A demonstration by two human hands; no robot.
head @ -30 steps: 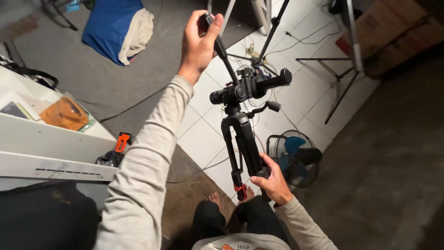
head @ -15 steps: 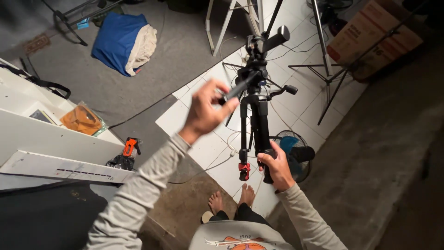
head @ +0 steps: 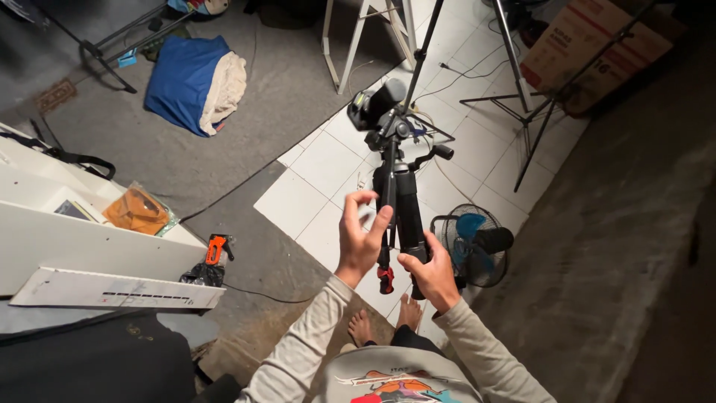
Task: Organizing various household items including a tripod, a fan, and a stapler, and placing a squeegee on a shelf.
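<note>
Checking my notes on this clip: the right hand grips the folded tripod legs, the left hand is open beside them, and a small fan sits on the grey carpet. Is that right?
One detail is off. In the head view the small fan sits on the white floor tiles, not on the grey carpet. The rest holds: the right hand grips the folded tripod legs, and the left hand is open beside them.
</note>
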